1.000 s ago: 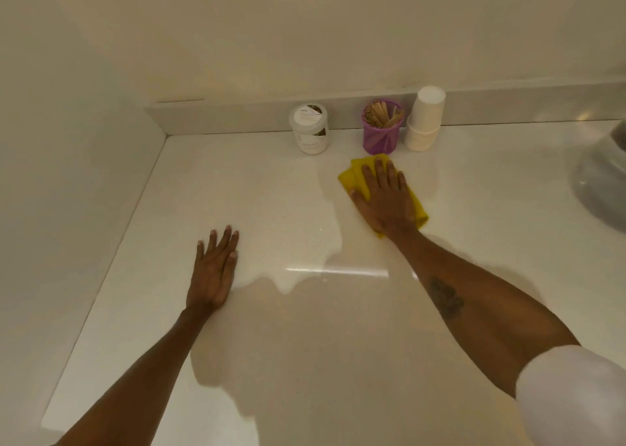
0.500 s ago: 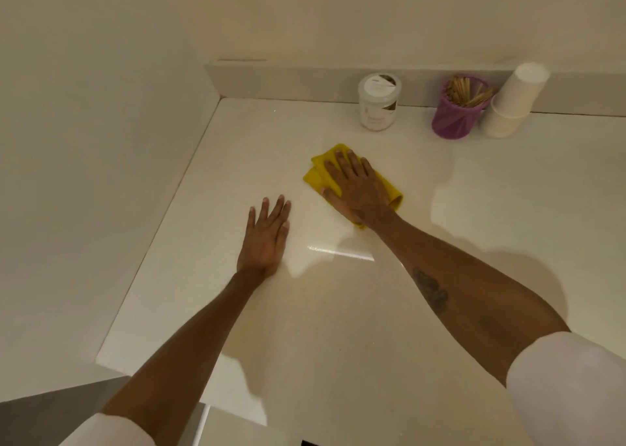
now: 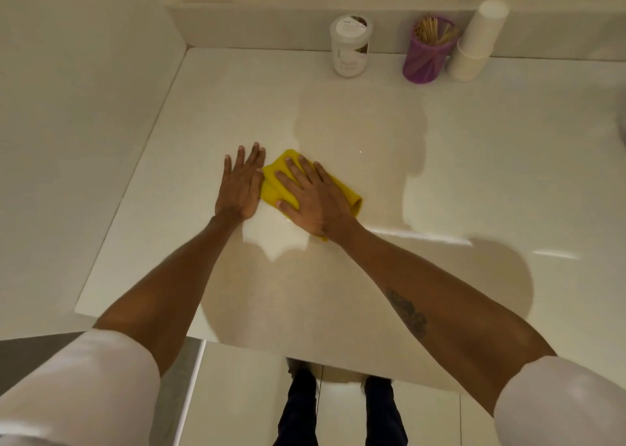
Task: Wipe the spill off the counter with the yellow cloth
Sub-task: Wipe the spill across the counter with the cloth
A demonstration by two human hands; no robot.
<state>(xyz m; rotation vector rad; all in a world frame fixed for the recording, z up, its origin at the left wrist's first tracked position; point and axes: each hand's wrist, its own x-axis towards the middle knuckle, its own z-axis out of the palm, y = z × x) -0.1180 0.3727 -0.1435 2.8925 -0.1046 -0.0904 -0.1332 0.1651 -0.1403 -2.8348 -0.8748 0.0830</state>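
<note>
Counter carried the yellow cloth near its middle, flattened under the right hand, fingers spread to press it down for wiping. Just beside it, touching its edge, the left hand lay open and flat, probably as a brace.

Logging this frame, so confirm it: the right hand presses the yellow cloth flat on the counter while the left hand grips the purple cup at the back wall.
Wrong about the left hand: the head view shows it flat on the counter beside the yellow cloth, far from the purple cup. The right hand does press the cloth.
</note>
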